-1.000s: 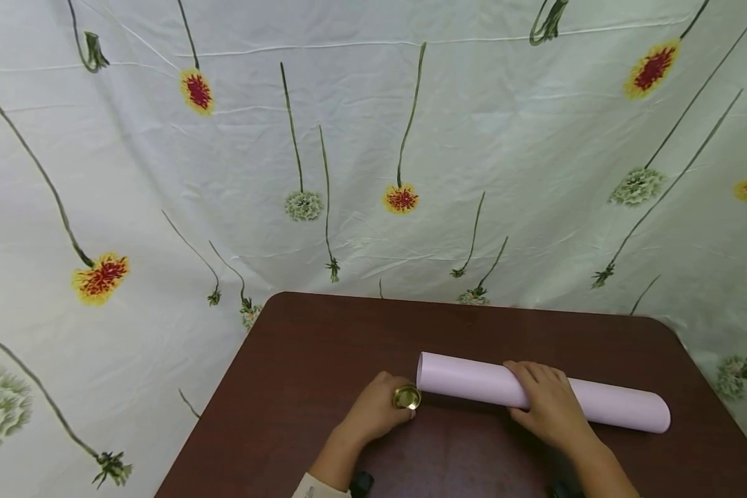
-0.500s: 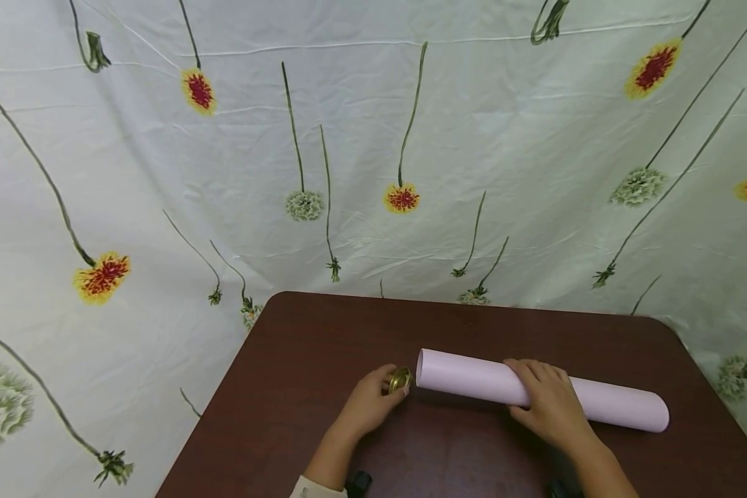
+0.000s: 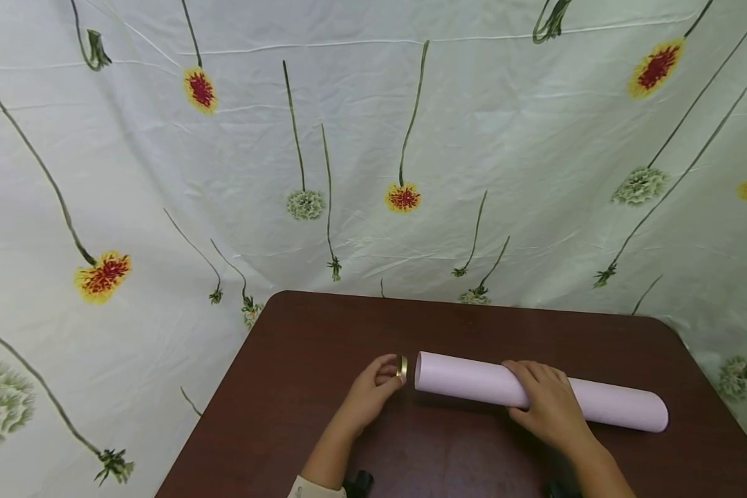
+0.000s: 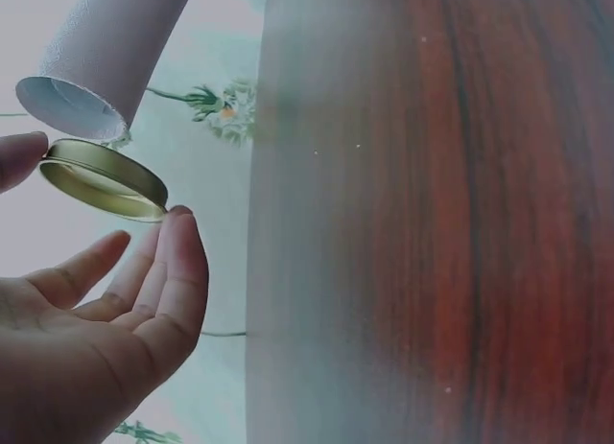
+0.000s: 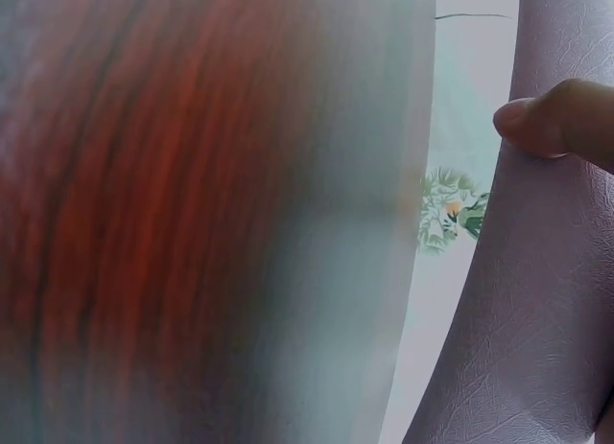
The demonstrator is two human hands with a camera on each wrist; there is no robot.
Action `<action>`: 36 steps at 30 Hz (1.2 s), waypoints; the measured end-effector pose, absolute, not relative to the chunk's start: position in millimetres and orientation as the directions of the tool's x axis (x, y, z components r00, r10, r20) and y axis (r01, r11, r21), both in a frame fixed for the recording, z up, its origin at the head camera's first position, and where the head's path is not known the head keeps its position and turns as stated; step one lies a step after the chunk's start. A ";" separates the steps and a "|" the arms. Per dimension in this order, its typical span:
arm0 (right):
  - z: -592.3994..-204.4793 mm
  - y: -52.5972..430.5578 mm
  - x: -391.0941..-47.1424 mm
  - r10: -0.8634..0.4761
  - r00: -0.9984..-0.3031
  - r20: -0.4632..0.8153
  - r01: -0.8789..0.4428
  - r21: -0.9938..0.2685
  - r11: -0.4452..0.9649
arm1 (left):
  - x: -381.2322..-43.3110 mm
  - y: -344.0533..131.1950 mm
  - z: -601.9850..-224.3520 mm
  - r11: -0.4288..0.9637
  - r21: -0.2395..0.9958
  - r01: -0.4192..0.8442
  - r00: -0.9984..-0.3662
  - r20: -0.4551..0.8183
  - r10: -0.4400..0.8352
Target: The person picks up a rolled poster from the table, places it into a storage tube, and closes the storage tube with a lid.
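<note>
A pale pink tube (image 3: 467,378) lies lengthwise over the table, its open left end facing my left hand. Around its middle my right hand (image 3: 550,404) grips, thumb on the near side; in the right wrist view the thumb (image 5: 556,123) presses the wrinkled surface of the tube (image 5: 537,300). My left hand (image 3: 366,394) pinches a shallow gold lid (image 3: 401,366) by its edge, tilted upright just left of the tube's end. The left wrist view shows the lid (image 4: 106,180) between thumb and fingertips, its hollow side turned away from the open tube end (image 4: 77,108).
The dark brown table (image 3: 348,325) has rounded far corners. Behind it hangs a pale cloth (image 3: 348,152) printed with flowers. A small black object (image 3: 360,482) shows beside the left forearm.
My left hand has moved up and slightly left, turning the lid from facing up to standing on edge toward the tube's end. The right hand keeps its grip on the tube.
</note>
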State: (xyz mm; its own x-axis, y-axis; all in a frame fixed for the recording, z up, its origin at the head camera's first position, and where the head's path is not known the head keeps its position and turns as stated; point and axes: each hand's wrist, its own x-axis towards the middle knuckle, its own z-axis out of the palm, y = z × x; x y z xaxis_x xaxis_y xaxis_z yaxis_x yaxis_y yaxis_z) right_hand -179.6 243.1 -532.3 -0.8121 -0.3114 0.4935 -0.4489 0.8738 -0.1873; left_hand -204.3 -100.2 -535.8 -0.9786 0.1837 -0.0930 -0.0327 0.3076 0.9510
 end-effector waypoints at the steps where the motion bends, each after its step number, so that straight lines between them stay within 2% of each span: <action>1: -532.2 242.9 -179.6 -0.312 -0.812 0.494 -0.449 -0.187 0.874 | -204.2 -100.3 -534.8 0.294 0.955 -0.033 -0.977 -0.093 0.190; 19: -537.5 239.3 -179.8 -0.306 -0.810 0.500 -0.449 -0.193 0.873 | -200.8 -92.7 -524.0 0.130 0.992 0.000 -0.970 -0.032 0.242; 36: -533.6 234.5 -176.0 -0.291 -0.814 0.503 -0.436 -0.200 0.877 | -198.4 -90.8 -523.9 0.156 0.988 0.021 -0.959 -0.024 0.281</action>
